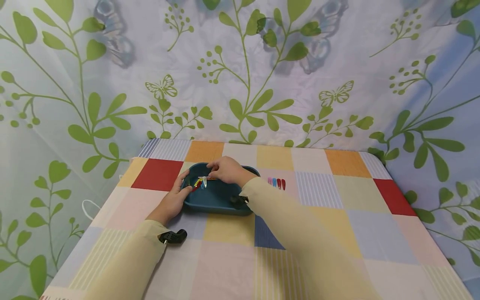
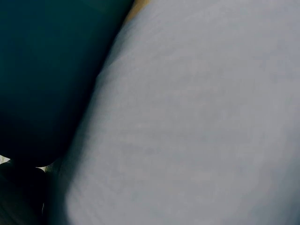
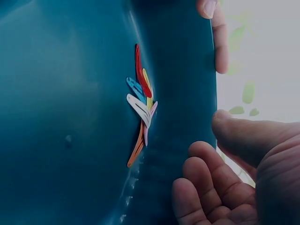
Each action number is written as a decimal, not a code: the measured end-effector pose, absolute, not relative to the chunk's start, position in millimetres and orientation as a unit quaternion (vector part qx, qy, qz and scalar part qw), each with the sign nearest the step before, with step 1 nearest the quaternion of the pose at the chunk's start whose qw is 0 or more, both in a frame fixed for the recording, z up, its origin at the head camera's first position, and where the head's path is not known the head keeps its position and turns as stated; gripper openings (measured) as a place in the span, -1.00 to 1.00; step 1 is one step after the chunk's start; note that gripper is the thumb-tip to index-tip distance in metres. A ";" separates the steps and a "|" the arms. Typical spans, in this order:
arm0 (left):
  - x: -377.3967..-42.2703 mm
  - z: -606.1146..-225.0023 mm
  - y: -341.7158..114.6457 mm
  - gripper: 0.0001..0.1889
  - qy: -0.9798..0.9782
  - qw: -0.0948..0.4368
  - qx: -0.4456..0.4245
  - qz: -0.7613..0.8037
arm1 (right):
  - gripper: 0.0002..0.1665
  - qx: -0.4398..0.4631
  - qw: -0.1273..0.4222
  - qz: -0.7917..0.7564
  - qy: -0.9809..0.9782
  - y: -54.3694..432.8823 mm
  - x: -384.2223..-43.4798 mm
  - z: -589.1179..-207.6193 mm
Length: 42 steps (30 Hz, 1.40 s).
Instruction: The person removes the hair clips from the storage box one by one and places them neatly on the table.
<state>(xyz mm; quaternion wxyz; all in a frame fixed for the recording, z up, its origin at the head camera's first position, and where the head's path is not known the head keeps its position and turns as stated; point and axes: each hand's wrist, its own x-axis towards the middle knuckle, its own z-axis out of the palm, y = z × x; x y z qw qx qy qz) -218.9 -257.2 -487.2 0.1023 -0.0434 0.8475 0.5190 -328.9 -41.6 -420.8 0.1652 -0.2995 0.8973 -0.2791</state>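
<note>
A dark teal tray point(image 1: 221, 208) lies on the table. My left hand point(image 1: 176, 196) holds its left end, thumb inside the rim and fingers outside. Inside lie hair clips in a small heap; the right wrist view shows a red clip point(image 3: 139, 70), a blue clip point(image 3: 134, 87), a white clip point(image 3: 137, 108), an orange clip point(image 3: 136, 150), and yellow and pink ones partly covered. My right hand point(image 1: 228, 170) is over the tray's far side, close to the heap, with curled fingers. Its index fingertip is hidden behind the thumb, so I cannot tell whether it pinches something.
Right of the tray, a row of clips lies on the patchwork tablecloth point(image 1: 322, 225): a pink clip point(image 1: 270, 181), a blue clip point(image 1: 274, 182) and two red clips point(image 1: 283, 184). A leaf-patterned curtain point(image 1: 240, 75) hangs behind the table. A white cable point(image 1: 88, 208) loops at the left edge.
</note>
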 end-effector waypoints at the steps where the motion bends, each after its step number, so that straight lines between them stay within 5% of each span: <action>1: -218.7 -486.8 -257.3 -0.30 0.846 0.103 -0.045 0.520 | -0.52 -0.300 0.164 -0.275 0.899 -42.8 -329.3 -421.4; 42: -216.4 -481.9 -254.6 -0.30 0.843 0.117 -0.063 0.521 | -0.45 -0.349 0.199 -0.183 0.897 -64.7 -342.1 -457.4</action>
